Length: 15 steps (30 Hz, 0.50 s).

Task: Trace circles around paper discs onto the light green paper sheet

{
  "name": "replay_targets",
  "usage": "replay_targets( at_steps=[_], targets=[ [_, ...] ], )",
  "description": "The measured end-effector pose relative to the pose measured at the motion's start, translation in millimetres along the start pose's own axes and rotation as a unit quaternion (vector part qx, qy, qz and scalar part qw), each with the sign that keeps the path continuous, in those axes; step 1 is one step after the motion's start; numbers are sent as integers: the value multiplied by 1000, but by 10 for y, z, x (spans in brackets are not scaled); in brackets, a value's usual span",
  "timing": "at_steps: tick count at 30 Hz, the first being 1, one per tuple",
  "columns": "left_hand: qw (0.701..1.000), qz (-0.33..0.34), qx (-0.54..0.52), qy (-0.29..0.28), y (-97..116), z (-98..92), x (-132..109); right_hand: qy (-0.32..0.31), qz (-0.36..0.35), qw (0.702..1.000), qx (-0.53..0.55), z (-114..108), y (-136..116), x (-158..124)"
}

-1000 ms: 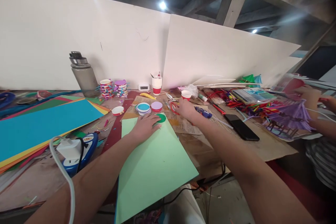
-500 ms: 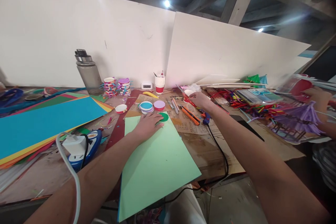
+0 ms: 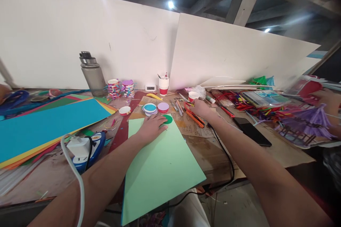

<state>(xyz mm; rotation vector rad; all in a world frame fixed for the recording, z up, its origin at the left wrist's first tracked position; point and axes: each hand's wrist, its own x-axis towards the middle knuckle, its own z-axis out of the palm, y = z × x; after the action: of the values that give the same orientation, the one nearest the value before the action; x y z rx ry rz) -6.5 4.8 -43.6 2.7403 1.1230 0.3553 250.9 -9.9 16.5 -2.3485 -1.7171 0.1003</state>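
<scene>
My left hand (image 3: 151,129) lies flat, fingers stretched out, on a stack of light green paper (image 3: 165,170). Its fingertips rest at the edge of a dark green circle (image 3: 167,119) near the paper's top. To the right, my right hand (image 3: 201,109) has its fingers closed at the orange-red handles of scissors (image 3: 188,104), low over the table beside an orange utility knife (image 3: 195,118). The scissors' blades point away, towards the back. Just behind that hand stands a small paper cup (image 3: 193,96). Shallow cups with a blue top (image 3: 149,107) and a purple top (image 3: 163,106) stand beyond my left hand.
Coloured paper sheets (image 3: 53,124) and a power strip with a plug (image 3: 89,149) lie left. A grey bottle (image 3: 93,76) stands at the back. On the right are a black phone (image 3: 252,132), a plastic case (image 3: 263,98), a purple paper umbrella (image 3: 309,122) and another person's hand (image 3: 329,99).
My right hand has come slightly lower and nearer with the scissors, uncovering the paper cup. The left hand stays on the paper. The view has shifted slightly.
</scene>
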Motion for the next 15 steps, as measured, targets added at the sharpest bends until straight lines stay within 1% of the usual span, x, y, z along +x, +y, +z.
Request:
replay_targets(
  at_steps=[6,11,15],
  targets=[
    [1000,-3,1,1,-4,3,4,-14,-12,999,-33,105,-57,-21],
    [1000,-8,5,-2,1,4,4,-11,-38,998,-51,235,-229,-69],
    [1000,-5,8,0,2,8,1,-4,-59,996,-59,261,-374,-128]
  ],
)
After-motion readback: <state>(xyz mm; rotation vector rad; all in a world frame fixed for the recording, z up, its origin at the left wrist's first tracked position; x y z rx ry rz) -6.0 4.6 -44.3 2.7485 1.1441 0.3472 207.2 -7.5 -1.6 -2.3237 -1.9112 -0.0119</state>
